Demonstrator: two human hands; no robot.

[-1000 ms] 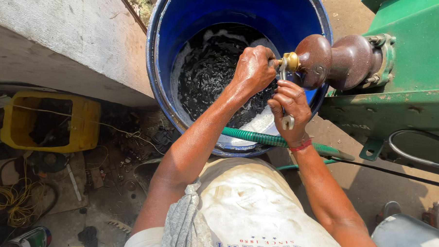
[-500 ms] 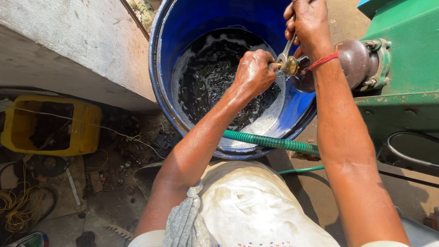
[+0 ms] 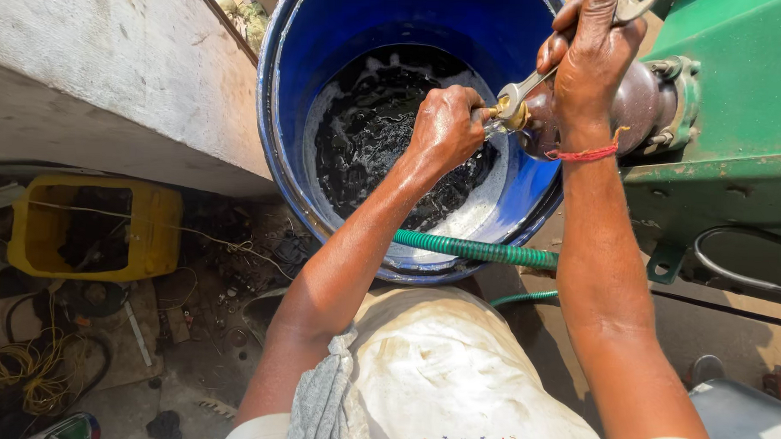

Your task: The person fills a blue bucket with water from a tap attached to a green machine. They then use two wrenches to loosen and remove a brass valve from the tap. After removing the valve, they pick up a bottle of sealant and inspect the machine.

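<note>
The step in hand looks like working the brass fitting (image 3: 513, 116) at the tip of the brown bushing (image 3: 637, 107), which juts from the green tank (image 3: 741, 93) out over the blue drum (image 3: 397, 38). The fitting sits at about 3 o'clock on the drum's rim, above the dark, foamy liquid (image 3: 385, 133) inside.

The left hand (image 3: 445, 130) is curled into a fist around something at the fitting's left side; what it grips is hidden under the knuckles. The right hand (image 3: 591, 53) is closed around the shank of a steel spanner (image 3: 534, 82), whose lower jaw end sits on the fitting while its upper end (image 3: 632, 5) sticks out past the fingers toward 1 o'clock. A red thread (image 3: 587, 154) circles the right wrist.

A green ribbed hose (image 3: 476, 248) crosses the drum's near rim at about 5 o'clock, running right toward the tank. Down at 8 o'clock on the floor lies a yellow open container (image 3: 161, 229) amid wire and scraps, well apart from the work.

The next move seems to call for a steady counter-hold from the left hand while the right swings the spanner, keeping its jaw square on the fitting so it does not slip, and keeping any loosened part from dropping into the liquid below.
</note>
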